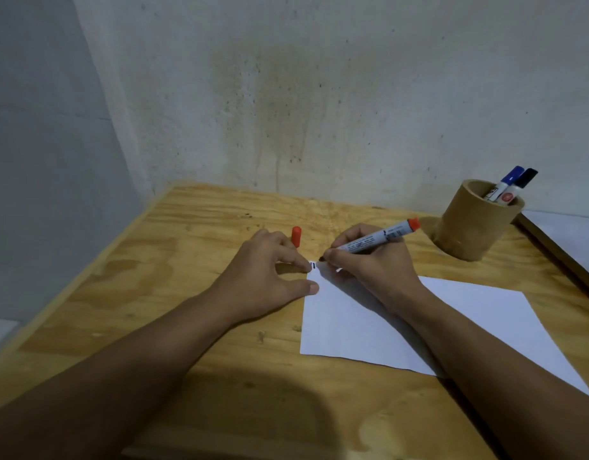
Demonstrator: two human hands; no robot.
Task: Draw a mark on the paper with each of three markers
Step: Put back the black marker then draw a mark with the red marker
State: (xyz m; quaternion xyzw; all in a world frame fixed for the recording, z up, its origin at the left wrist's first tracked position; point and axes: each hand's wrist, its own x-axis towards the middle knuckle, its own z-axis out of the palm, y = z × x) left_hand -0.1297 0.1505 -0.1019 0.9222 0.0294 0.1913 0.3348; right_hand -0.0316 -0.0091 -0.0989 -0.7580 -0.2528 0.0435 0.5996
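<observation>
Tabletop [187, 293]: right hand [376, 270] grips marker [376, 240] over paper [468, 320].

The right hand [369, 260] holds a red-ended marker [379, 237] with its tip at the paper's [452, 320] far corner, which the left hand [266, 273] pins beside the red cap [296, 235].
</observation>
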